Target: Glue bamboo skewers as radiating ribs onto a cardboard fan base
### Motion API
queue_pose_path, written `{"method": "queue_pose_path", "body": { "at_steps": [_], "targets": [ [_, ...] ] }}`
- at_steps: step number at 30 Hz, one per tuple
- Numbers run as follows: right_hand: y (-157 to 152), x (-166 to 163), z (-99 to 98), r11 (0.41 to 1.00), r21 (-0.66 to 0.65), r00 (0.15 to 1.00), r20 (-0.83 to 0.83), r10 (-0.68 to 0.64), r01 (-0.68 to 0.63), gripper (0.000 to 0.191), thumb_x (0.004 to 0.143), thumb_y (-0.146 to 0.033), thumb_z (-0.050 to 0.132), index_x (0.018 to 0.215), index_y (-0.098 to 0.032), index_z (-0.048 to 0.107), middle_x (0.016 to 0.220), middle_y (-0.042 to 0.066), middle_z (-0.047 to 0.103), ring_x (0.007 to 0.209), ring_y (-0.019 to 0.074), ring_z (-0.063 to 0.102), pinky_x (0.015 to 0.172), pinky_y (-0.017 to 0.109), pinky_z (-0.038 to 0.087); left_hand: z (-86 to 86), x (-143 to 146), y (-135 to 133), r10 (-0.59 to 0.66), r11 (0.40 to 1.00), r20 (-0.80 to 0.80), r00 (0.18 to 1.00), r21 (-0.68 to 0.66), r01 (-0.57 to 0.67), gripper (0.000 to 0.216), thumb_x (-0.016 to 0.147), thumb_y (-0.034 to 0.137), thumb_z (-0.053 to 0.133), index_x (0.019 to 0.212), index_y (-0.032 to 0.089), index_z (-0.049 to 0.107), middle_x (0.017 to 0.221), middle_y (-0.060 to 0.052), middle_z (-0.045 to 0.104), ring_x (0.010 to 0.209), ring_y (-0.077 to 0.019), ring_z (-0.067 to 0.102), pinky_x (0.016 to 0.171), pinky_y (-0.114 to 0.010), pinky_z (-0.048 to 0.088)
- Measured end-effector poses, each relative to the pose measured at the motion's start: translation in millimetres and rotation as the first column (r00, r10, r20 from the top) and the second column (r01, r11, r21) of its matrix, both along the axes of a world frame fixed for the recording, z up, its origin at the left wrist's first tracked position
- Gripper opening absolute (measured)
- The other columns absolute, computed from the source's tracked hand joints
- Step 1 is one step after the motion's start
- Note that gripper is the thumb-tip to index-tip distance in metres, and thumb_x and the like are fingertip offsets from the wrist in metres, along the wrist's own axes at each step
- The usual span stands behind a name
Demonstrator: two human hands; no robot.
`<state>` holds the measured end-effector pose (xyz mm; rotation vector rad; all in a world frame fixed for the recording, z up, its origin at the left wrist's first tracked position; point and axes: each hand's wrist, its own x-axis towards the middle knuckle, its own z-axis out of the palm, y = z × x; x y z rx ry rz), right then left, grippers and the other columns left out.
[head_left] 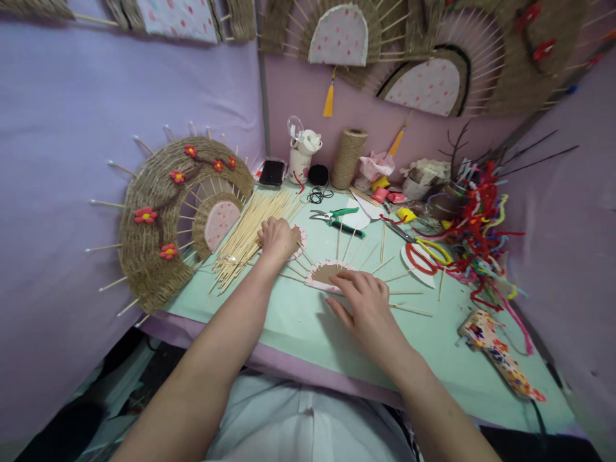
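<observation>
My left hand [279, 239] reaches over the right edge of a pile of thin bamboo sticks [245, 240]. Its fingers curl downward, and what they pinch, if anything, is hidden. Partly under that hand lies a small cardboard piece with a pink-dotted cloth rim [302, 236]. My right hand [363, 295] rests its fingertips on a half-round cardboard piece [327, 274] with the same dotted edging. The thumb stands apart from the other fingers, so this hand is open. Several sticks fan out around the half-round on the pale green table [298, 321].
Behind the hands lie green-handled pruning shears [339, 220]. Scissors [418, 247] and tangled pipe cleaners [486, 237] are at right, near a flower-patterned glue gun [498, 353]. A finished twine-wrapped fan [163, 218] leans at left. A twine spool [349, 158] and white bottle [301, 160] stand at the back.
</observation>
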<state>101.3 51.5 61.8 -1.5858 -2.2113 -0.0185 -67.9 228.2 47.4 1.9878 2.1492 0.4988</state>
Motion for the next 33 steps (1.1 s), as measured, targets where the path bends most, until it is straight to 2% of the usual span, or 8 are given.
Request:
{"method": "queue_pose_path", "body": {
  "at_steps": [11,25,29,33],
  "targets": [
    [9.6,1.3,-5.8,1.0,-0.015,0.997,-0.066,-0.026,0.025,0.024,0.096,-0.032,0.049,0.112,-0.022,0.064,0.117,0.011,0.065,0.11,0.0263,0.055,0.09,0.044,0.036,-1.4,-0.2,0.7,-0.008,1.0,-0.018,1.0,-0.015,0.007,0.036,0.086,0.044,0.052,0.104,0.017,0.067,0.122,-0.02,0.058,0.12,-0.0369,0.046,0.095,-0.048,0.039],
    [9.0,2.4,-17.0,0.999,-0.036,0.997,-0.068,-0.038,0.036,0.021,0.096,-0.03,0.049,0.109,-0.022,0.064,0.114,0.01,0.066,0.106,0.0249,0.056,0.089,0.043,0.034,0.7,-1.3,-0.5,0.006,1.0,0.012,1.0,-0.014,-0.006,0.042,0.086,0.05,0.052,0.108,0.017,0.066,0.122,-0.02,0.058,0.121,-0.0373,0.046,0.098,-0.049,0.039],
    [9.2,3.3,-18.9,0.998,-0.045,0.996,-0.081,-0.043,0.039,0.021,0.096,-0.03,0.05,0.111,-0.023,0.063,0.116,0.009,0.066,0.107,0.025,0.055,0.09,0.043,0.033,5.1,-5.0,-2.5,0.025,0.997,0.07,0.997,0.076,-0.03,0.043,0.085,0.046,0.056,0.118,0.019,0.062,0.122,-0.018,0.058,0.122,-0.036,0.046,0.1,-0.048,0.038],
    [9.7,4.0,-17.1,0.998,-0.036,0.994,-0.093,-0.055,0.052,0.021,0.097,-0.031,0.048,0.108,-0.022,0.064,0.115,0.01,0.066,0.108,0.0252,0.056,0.09,0.044,0.033,16.3,-16.6,-3.7,0.011,0.955,0.238,0.971,0.285,-0.081,0.034,0.087,0.033,0.054,0.118,0.018,0.061,0.115,-0.013,0.062,0.118,-0.0289,0.05,0.102,-0.042,0.039]
  ]
}}
